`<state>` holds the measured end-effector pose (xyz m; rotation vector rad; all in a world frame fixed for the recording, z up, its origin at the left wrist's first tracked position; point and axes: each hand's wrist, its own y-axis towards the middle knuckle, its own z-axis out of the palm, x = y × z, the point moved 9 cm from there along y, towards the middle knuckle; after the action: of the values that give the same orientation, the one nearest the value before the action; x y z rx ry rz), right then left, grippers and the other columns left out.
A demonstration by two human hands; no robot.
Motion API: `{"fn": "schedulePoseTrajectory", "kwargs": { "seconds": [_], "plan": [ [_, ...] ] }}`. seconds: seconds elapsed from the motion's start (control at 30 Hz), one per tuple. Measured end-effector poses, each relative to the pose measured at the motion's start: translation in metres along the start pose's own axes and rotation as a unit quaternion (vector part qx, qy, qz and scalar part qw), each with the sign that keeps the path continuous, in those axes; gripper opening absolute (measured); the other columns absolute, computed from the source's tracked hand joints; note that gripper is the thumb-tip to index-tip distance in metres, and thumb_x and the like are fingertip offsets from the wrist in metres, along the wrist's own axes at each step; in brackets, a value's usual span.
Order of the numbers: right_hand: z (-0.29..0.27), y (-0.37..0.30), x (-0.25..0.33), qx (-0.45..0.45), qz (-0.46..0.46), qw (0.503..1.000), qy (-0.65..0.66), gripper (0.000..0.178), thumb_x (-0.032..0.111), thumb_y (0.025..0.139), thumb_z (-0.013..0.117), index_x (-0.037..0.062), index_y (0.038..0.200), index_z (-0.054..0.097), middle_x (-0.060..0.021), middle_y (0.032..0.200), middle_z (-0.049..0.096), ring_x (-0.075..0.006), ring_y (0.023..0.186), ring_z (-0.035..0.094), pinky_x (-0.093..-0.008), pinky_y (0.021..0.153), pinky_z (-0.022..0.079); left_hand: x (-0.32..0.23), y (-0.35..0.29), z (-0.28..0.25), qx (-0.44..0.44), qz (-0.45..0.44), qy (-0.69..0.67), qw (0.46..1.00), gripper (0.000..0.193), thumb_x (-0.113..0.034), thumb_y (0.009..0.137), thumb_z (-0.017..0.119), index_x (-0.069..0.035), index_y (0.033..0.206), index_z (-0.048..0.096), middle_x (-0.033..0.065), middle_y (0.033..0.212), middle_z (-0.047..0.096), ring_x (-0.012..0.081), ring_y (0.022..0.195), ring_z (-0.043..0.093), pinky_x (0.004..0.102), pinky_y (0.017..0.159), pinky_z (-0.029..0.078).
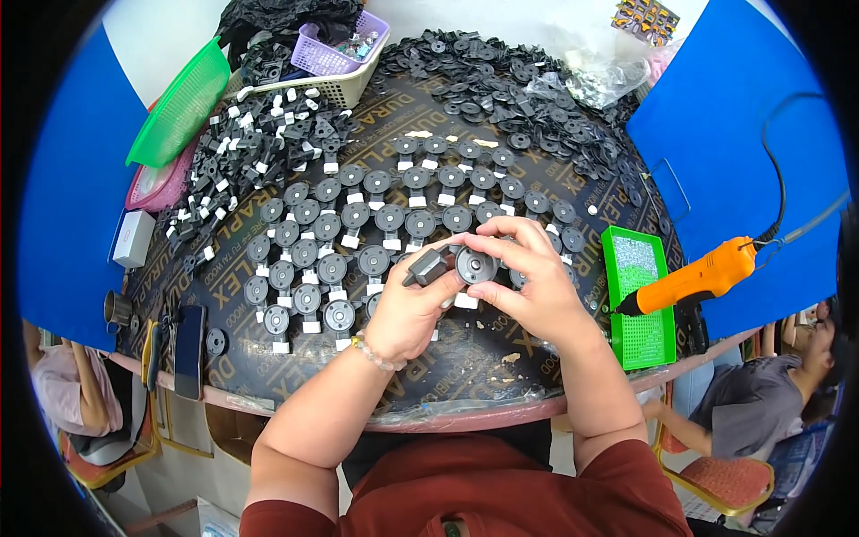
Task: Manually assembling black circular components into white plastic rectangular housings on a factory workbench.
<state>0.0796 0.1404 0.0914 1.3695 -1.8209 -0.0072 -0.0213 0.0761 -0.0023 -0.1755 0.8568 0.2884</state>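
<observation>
Left hand pinching small dark grey bracket, right hand fingers pressed around black round disc part, both held above tabletop near front edge. Green tray at right edge: small screws inside. Purple basket at far edge: small parts, nested in cream basket. Green strainer at far left corner, contents not visible.

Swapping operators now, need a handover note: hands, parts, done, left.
Left hand: holds a small dark bracket piece.
Right hand: grip on a round black disc part, pressed against the bracket.
Done: rows of assembled discs with white tabs laid out on the table.
Left: loose brackets pile and loose discs pile.
Orange electric screwdriver hangs at right over the green screw tray.
</observation>
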Motion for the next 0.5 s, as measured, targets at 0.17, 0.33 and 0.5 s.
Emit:
{"fn": "schedulePoseTrajectory", "kwargs": {
  "seconds": [0.17, 0.33, 0.5],
  "plan": [
    [0.003, 0.003, -0.002, 0.042, 0.04, 0.998, 0.033, 0.047, 0.014, 0.075, 0.078, 0.009, 0.12, 0.067, -0.0097, 0.116, 0.059, -0.0286, 0.113, 0.054, -0.0383, 0.099, 0.043, 0.002, 0.0, -0.005, 0.0, -0.003, 0.001, 1.0, 0.042, 0.003, 0.091, 0.059, -0.001, 0.133, 0.055, 0.0061, 0.114, 0.064, 0.0118, 0.101, 0.061, 0.025, 0.084, 0.05],
    [0.006, 0.008, -0.01, 0.077, 0.067, 0.993, 0.06, 0.048, 0.011, 0.075, 0.076, 0.0069, 0.122, 0.065, -0.0114, 0.118, 0.059, -0.0289, 0.113, 0.057, -0.0373, 0.099, 0.045, 0.0, -0.002, -0.002, 0.005, 0.011, 0.01, 1.0, 0.045, 0.003, 0.092, 0.059, -0.001, 0.136, 0.051, 0.0086, 0.119, 0.063, 0.0145, 0.107, 0.062, 0.0276, 0.086, 0.053],
    [-0.053, 0.017, -0.071, -0.117, 0.131, 0.984, 0.002, 0.046, 0.008, 0.079, 0.072, 0.0012, 0.124, 0.062, -0.0137, 0.119, 0.06, -0.0253, 0.11, 0.06, -0.0346, 0.095, 0.048, -0.006, -0.002, 0.003, -0.003, -0.01, -0.024, 1.0, 0.06, -0.006, 0.093, 0.063, -0.004, 0.146, 0.034, 0.021, 0.13, 0.057, 0.0283, 0.112, 0.062, 0.0416, 0.094, 0.054]
  ]
}}
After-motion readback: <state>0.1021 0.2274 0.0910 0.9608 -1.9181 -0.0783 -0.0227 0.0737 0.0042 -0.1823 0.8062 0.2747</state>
